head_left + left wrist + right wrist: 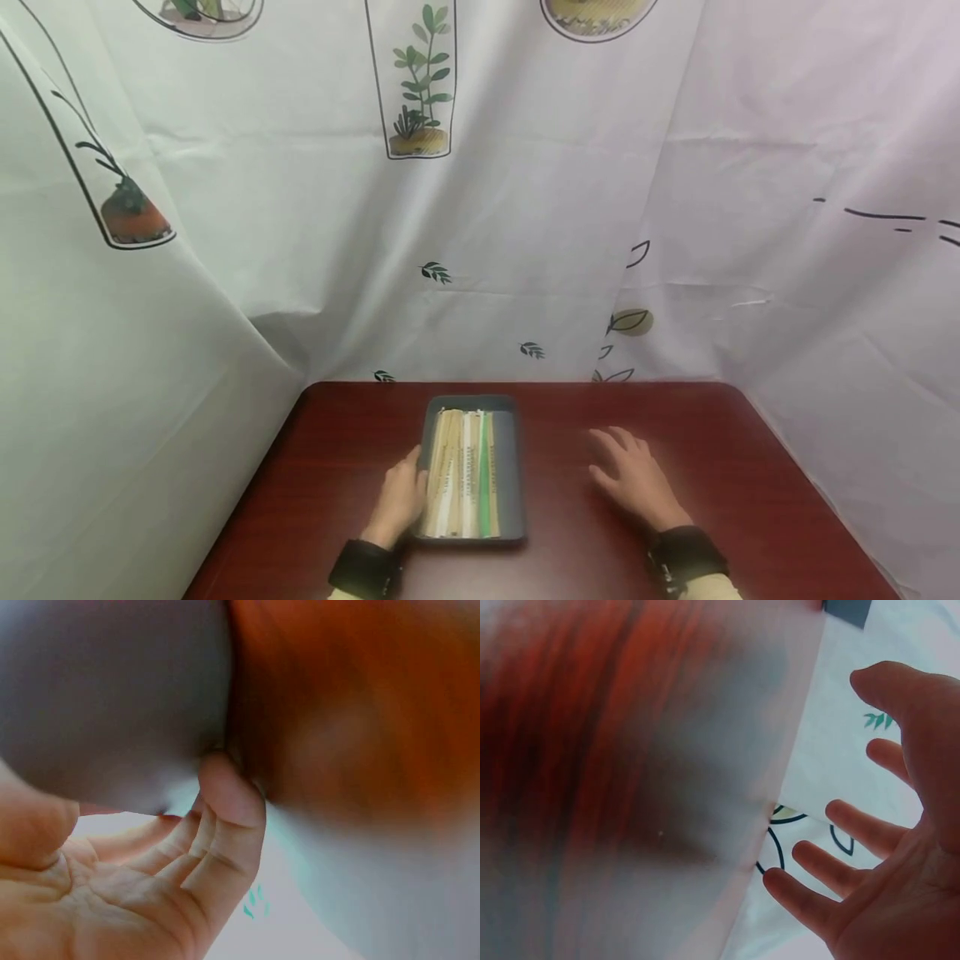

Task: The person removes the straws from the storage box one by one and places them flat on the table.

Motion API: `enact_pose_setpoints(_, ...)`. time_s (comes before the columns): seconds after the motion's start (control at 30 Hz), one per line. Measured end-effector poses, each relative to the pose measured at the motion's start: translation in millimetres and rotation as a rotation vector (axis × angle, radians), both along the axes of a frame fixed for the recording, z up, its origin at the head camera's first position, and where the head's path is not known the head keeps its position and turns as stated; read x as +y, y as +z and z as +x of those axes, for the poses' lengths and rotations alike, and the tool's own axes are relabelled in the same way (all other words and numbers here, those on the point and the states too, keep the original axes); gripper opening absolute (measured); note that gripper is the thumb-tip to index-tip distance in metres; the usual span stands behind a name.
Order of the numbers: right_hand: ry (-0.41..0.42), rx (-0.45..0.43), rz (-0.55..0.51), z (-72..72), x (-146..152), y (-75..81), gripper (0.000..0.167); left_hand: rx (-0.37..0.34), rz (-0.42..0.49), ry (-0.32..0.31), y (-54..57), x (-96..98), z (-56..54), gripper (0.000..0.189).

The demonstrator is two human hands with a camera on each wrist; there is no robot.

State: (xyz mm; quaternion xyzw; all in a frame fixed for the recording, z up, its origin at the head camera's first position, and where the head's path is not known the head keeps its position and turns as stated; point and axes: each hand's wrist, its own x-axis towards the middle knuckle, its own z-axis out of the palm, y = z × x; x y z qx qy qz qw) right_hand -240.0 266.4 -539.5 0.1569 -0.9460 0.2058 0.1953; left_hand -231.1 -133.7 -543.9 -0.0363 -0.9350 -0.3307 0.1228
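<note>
A dark grey rectangular tray (510,467) lies on the table, its long sides running away from me. Inside it, long slim wrapped sticks (450,475), tan and white with small print, lie side by side, along with a green strip (483,475). My left hand (399,498) holds the tray's left side; in the left wrist view its curled fingers (232,799) meet the grey wall. To the right of the tray, my right hand (636,479) hovers low over the table, fingers spread and holding nothing, as the right wrist view also shows.
The reddish-brown table (555,417) has rounded far corners. White curtains (525,208) printed with plants surround it at the back and both sides. Dark bands (363,568) circle both wrists.
</note>
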Motion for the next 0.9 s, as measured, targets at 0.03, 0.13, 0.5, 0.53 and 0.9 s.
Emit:
enact_pose_setpoints(0.03,-0.003,0.004,-0.001,0.1,-0.1,0.0,0.058,-0.012,0.007,-0.014,0.0,7.4,1.4,0.049)
enact_pose_setpoints(0.13,-0.013,0.014,-0.005,0.3,-1.3,0.2,0.057,-0.049,0.005,-0.039,0.3,25.0,4.7,0.052)
enact_pose_setpoints(0.5,-0.027,0.007,-0.029,-0.1,-20.4,5.7,0.049,-0.094,-0.036,-0.015,3.5,44.4,8.9,0.053)
enact_pose_setpoints(0.53,-0.031,0.018,-0.048,0.2,-25.9,7.1,0.047,-0.096,-0.032,-0.019,3.8,44.9,9.1,0.053)
enact_pose_setpoints(0.9,-0.045,-0.297,-0.249,-8.6,-128.1,44.9,0.023,-0.154,-0.012,0.002,2.0,44.1,8.9,0.053)
